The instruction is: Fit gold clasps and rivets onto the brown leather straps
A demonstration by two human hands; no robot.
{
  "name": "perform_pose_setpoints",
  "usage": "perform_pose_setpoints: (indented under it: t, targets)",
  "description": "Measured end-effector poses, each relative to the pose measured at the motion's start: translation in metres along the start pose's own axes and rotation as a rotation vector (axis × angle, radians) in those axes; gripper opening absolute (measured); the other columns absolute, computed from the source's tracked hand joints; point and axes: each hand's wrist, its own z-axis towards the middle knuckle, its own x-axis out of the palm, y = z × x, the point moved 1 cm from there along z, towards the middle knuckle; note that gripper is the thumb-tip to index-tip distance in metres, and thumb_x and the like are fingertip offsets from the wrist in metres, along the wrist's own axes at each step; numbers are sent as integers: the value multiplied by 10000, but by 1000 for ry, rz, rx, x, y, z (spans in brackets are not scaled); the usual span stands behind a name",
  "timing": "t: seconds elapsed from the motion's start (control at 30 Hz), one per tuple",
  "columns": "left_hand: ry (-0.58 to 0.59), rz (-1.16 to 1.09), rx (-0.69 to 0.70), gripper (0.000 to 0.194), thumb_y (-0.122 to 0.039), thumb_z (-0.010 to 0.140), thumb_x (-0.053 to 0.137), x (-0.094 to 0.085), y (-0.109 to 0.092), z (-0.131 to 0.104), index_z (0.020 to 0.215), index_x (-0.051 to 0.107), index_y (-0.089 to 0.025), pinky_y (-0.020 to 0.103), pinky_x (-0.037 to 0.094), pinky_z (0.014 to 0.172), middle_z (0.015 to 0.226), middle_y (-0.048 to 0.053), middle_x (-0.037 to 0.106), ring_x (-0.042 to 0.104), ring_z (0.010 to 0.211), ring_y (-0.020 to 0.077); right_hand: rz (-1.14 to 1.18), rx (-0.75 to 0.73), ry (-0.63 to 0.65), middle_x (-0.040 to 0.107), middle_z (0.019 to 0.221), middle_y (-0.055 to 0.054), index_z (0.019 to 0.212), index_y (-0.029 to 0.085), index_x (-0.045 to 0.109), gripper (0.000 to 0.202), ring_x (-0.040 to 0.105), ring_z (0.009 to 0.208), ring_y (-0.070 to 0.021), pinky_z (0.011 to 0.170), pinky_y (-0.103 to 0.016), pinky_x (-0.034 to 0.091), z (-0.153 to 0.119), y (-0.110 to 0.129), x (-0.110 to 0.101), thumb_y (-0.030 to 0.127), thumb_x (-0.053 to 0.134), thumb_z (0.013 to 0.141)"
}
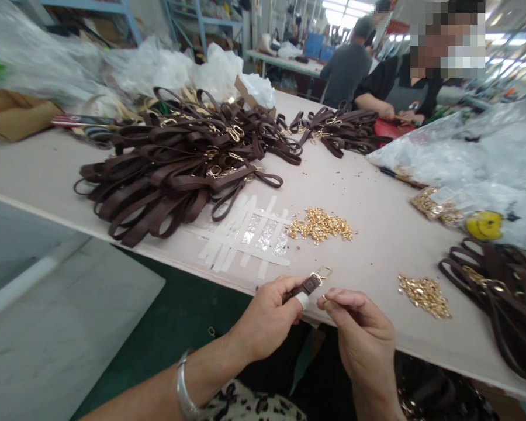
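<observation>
My left hand (267, 316) is closed on the end of a dark brown leather strap (309, 285), just above the table's front edge. A gold metal ring (325, 272) sticks out from the strap's tip. White tape or a cover wraps my left thumb. Close beside it, my right hand (362, 327) pinches a tiny gold metal piece (324, 298) between thumb and forefinger; it looks like the small gold fittings on the table. One pile of gold fittings (319, 226) lies beyond my hands, and a second gold pile (425, 296) lies to the right.
A big heap of brown straps (170, 169) with gold rings covers the left of the table (368, 204). More brown straps (495, 292) lie at the right edge. Clear plastic bags (473, 152) crowd the right side. A co-worker (394, 88) sits across the table.
</observation>
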Motion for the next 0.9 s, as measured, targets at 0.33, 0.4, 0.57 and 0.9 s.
perform_pose_setpoints:
  t: [0.33,0.4,0.57,0.9]
  targets:
    - [38,-87,95,381,-102,894,499,10,0,-2,1175,704,-256,306,499,891,1008,-3,722,642,968,184,-119,138,11,742,799,-15,834,211,739,104,662,638,-145,596,-260,575,-1,5,5,285,783,775]
    - [39,-71,110,384,-97,901,483,10,0,-1,1172,707,-249,314,498,905,998,-3,721,644,981,192,-125,148,30,739,784,-11,835,210,740,104,661,622,-141,596,-256,580,-2,7,6,284,782,774]
    - [23,15,136,374,-103,913,477,10,1,-2,1152,721,-254,312,492,927,954,-11,723,646,965,190,-228,29,51,747,864,-15,904,231,742,74,696,710,-156,646,-254,595,-8,4,8,240,718,834]
    - [3,-144,71,268,-194,915,532,20,1,-3,1083,740,-183,235,514,769,896,12,723,623,795,141,-591,-457,-38,740,900,-24,994,279,733,163,701,761,-196,682,-315,593,-17,-4,1,206,675,860]
